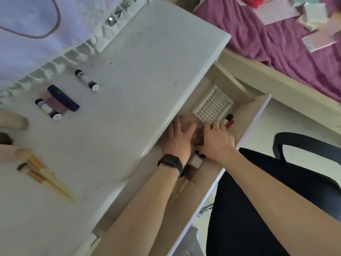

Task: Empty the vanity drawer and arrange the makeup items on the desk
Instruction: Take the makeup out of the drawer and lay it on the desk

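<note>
Inside the open drawer (242, 115), the left hand (178, 138) spreads flat on blurred makeup items (198, 139). The right hand (217, 140) bends its fingers there; I cannot tell its grip. Just beside them, a white lash tray (212, 106) lies lengthwise along the drawer.

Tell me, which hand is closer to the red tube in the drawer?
Right. The right hand has its fingertips just beside the red tube; the left hand lies farther off, on the right hand's other side.
</note>
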{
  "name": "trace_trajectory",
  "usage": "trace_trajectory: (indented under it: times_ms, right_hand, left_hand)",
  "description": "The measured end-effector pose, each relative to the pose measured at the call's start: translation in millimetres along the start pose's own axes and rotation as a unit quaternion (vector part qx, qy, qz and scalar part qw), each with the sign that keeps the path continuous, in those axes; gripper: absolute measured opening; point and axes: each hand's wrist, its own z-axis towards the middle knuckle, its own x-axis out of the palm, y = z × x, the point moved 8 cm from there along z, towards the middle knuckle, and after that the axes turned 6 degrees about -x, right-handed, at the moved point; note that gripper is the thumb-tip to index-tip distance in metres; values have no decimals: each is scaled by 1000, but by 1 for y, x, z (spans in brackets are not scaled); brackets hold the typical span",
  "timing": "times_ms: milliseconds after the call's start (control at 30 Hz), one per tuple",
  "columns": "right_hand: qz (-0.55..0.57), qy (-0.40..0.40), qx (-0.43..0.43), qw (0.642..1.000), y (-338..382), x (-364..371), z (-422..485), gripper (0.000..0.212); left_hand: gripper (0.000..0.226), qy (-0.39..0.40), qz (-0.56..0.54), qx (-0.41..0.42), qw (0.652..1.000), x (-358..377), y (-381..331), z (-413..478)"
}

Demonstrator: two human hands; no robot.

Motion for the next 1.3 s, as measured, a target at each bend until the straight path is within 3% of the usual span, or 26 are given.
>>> trace_trajectory:
  times_ms: [167, 233, 333, 567, 667, 800, 933, 1100, 1300]
  right_hand:
    - [13, 4, -1, 1000, 7, -3, -1, 76]
    - [9, 16, 9, 1000, 5, -10, -6, 84]
    - [36, 38, 41, 998, -5, -25, -27, 90]
    - [240, -6, 68, 968, 13, -53, -143, 45]
    - [292, 5, 53, 955, 48, -47, -188, 41]
    - [298, 39, 17, 954, 123, -24, -220, 52]
    - [252, 34, -119, 960, 225, -18, -236, 65]
    - [173, 3, -263, 949, 339, -24, -235, 72]
    - [122, -31, -276, 953, 423, -28, -212, 67]
  left_hand:
    - [64, -26, 71, 13, 997, -2, 15, -31]
    - [82, 5, 37, 8, 999, -2, 23, -47]
    - [78, 75, -65, -29, 995, -4, 32, -77]
    - [81, 90, -213, -78, 970, -57, 63, -181]
    - [81, 48, -231, -110, 965, -85, 102, -230]
    - [74, -48, -268, -147, 951, -135, 175, -287]
    - [70, -145, -226, -201, 942, -175, 265, -322]
    - [72, -179, -187, -299, 919, -204, 370, -314]
    - [71, -159, -199, -290, 923, -217, 428, -267]
